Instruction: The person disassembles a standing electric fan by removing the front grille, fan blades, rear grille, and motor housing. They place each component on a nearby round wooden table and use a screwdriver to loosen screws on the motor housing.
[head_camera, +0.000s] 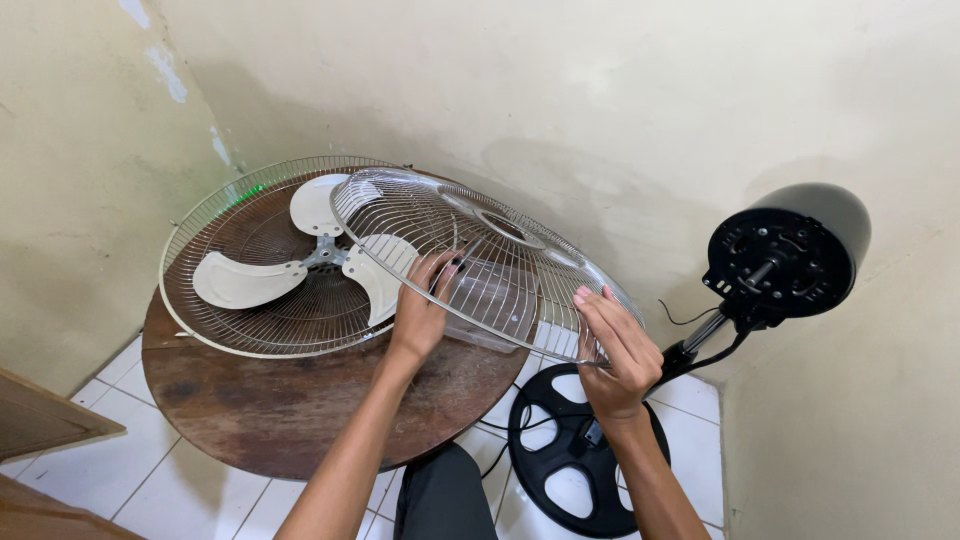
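A round wire fan guard (500, 265) is being held tilted above the right part of a round wooden table (270, 410), its far rim lifted toward the wall and its near rim hanging past the table's edge at about 4 o'clock. The left hand (422, 305) is gripping the guard from underneath near its middle, the fingers curling up through the wires and closing on them. The right hand (615, 350) is pinching the guard's near rim at about 4 o'clock, thumb and fingers closing on the outer ring.

At 9 o'clock from the held guard, a second wire guard (215, 310) is lying flat on the table, partly overlapped by the first. A cream three-blade fan blade (300, 260) is resting inside it, one blade showing through the held guard's wires.

At 3 o'clock, off the table, the black fan motor housing (795, 250) is sitting on its stand, shaft facing the camera. At 5 o'clock, the black round base (575, 460) is standing on the white tiled floor (160, 480).
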